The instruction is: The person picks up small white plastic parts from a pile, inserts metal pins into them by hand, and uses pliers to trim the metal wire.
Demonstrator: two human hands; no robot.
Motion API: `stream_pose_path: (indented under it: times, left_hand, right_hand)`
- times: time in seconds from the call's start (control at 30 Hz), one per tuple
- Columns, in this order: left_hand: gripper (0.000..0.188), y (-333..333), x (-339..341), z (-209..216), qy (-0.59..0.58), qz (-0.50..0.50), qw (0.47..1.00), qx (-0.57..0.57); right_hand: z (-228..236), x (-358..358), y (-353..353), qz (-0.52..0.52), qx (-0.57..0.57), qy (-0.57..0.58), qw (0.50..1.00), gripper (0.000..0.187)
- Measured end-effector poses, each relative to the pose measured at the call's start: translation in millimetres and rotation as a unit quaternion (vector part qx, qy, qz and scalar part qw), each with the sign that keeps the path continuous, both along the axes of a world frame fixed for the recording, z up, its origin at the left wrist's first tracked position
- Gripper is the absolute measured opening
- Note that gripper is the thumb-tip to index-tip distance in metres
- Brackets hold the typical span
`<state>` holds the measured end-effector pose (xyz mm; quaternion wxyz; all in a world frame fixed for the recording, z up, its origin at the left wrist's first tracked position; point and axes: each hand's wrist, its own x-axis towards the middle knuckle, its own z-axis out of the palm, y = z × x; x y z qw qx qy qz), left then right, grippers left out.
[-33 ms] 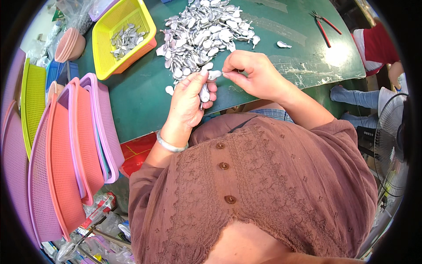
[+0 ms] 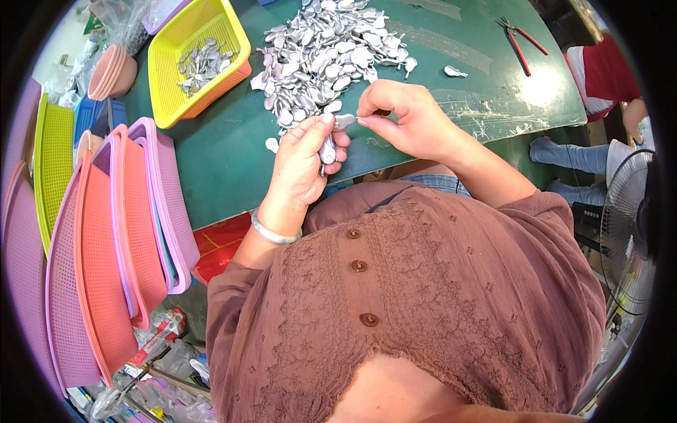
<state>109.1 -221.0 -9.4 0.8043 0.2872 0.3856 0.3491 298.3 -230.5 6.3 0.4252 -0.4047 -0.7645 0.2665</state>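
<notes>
My left hand [image 2: 300,158] is closed on a few small silver-grey spoon-shaped metal pieces. One metal piece [image 2: 343,122] sticks out between its thumb and forefinger, pointing right. Another piece [image 2: 327,151] lies along the fingers below it. My right hand [image 2: 409,121] pinches the thin tip of the piece at its right end, thumb against forefinger. Just beyond both hands, a large heap of similar metal pieces [image 2: 328,53] spreads over the green table [image 2: 226,166]. A single loose piece [image 2: 272,144] rests left of my left hand.
A yellow basket [image 2: 163,77] holding more pieces stands at the far left. Red-handled pliers [image 2: 520,51] and one stray piece [image 2: 455,72] lie at the far right. Stacked plastic baskets [image 2: 106,261] fill the left side. A fan [image 2: 627,225] and another person's legs [image 2: 571,155] are at right.
The metal piece between my hands has tilted slightly and looks darker. Both hands are in nearly the same place.
</notes>
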Motion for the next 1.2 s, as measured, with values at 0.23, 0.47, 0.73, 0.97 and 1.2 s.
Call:
stream_pose_path:
  times: [0.23, 0.47, 0.73, 0.97, 1.2]
  left_hand:
    - [0.021, -3, 4, 5, -0.022, 0.027, 0.997, 0.063]
    - [0.018, -1, -2, -2, -0.058, 0.061, 0.996, 0.026]
    - [0.007, 6, -22, -9, -0.172, 0.115, 0.977, -0.049]
    - [0.008, 2, -21, -6, -0.119, 0.13, 0.984, -0.02]
    - [0.011, 3, -22, -7, -0.105, 0.105, 0.989, -0.025]
  right_hand:
    - [-3, -1, -2, -0.006, -0.036, 0.056, 0.998, 0.017]
    - [-5, -2, 4, -0.008, -0.063, -0.035, 0.997, 0.017]
    - [-22, -17, 29, -0.059, 0.007, -0.242, 0.969, 0.017]
    - [-23, -19, 35, -0.039, 0.099, -0.306, 0.946, 0.01]
    - [-26, -15, 35, 0.006, 0.112, -0.277, 0.954, 0.007]
